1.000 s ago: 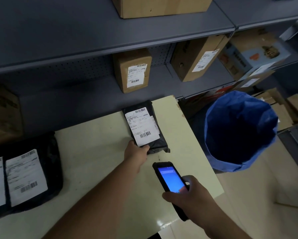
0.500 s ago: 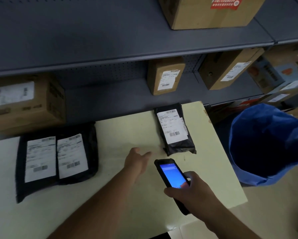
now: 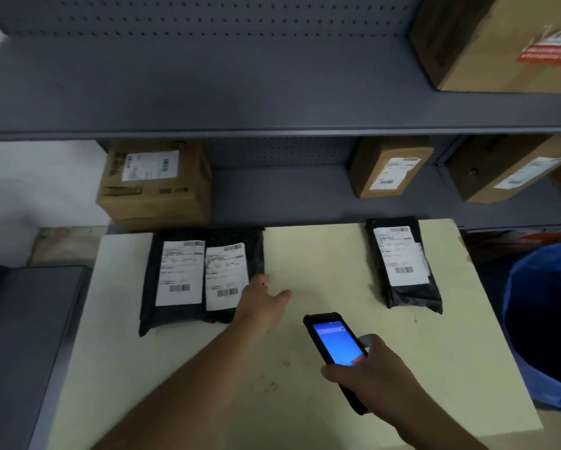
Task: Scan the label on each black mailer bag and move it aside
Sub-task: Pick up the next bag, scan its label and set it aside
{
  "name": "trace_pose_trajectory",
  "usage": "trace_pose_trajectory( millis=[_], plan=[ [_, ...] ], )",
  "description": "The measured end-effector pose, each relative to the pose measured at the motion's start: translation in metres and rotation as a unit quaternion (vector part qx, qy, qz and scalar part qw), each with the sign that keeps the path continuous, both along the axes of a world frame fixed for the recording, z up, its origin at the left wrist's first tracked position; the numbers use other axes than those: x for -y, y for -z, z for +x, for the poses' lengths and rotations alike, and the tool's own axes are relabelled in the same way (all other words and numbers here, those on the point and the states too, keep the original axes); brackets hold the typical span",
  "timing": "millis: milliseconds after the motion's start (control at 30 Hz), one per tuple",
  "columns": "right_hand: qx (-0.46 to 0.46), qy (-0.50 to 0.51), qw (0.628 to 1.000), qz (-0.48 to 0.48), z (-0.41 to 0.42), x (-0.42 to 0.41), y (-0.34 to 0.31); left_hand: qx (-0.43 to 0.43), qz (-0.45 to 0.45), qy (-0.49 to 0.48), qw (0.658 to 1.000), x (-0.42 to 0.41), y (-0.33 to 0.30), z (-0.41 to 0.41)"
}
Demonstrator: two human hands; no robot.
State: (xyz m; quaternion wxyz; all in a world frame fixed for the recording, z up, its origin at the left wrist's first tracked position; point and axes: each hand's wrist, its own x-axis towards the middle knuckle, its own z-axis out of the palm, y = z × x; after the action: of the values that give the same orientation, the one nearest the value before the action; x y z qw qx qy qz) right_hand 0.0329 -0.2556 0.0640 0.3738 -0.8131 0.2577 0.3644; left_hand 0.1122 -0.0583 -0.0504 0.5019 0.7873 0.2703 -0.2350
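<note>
On the desk's (image 3: 305,401) left side lie two overlapping black mailer bags (image 3: 204,277), labels up for scanning. Beside them the left hand (image 3: 262,303) reaches, grip wide and empty; the right hand (image 3: 376,368) grips the scanner (image 3: 336,345), ready to aim.

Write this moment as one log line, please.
left hand open, reaching for left mailer bags | right hand holding scanner | right mailer bag set aside
</note>
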Motion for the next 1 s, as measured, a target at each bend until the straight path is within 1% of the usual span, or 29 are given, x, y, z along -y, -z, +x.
trace_pose_trajectory(
  millis=[300,500,567,700,733,800,900,1000],
  plan=[
    [-0.005,-0.046,0.999,0.006,0.001,-0.07,-0.001,0.013,0.039,-0.093,0.995,-0.11,-0.003,-0.022],
    [0.001,-0.072,0.997,0.006,0.0,-0.106,0.004,0.0,0.108,-0.171,0.979,-0.171,0.005,-0.035],
    [0.002,-0.078,0.997,0.003,0.0,-0.115,0.006,-0.003,0.141,-0.183,0.973,-0.184,0.011,-0.038],
    [-0.002,-0.09,0.996,-0.003,0.0,-0.128,0.008,-0.058,0.21,-0.182,0.959,-0.196,0.012,-0.04],
    [-0.005,-0.092,0.996,-0.003,0.0,-0.131,0.008,-0.077,0.208,-0.175,0.959,-0.198,0.015,-0.041],
    [-0.011,-0.092,0.996,-0.004,-0.001,-0.134,0.009,-0.088,0.181,-0.174,0.964,-0.201,0.025,-0.04],
    [-0.013,-0.086,0.996,-0.009,-0.001,-0.137,0.011,-0.091,0.132,-0.192,0.968,-0.201,0.038,-0.037],
    [-0.013,-0.077,0.997,-0.013,0.0,-0.139,0.013,-0.088,0.107,-0.193,0.971,-0.199,0.045,-0.031]
  ],
)
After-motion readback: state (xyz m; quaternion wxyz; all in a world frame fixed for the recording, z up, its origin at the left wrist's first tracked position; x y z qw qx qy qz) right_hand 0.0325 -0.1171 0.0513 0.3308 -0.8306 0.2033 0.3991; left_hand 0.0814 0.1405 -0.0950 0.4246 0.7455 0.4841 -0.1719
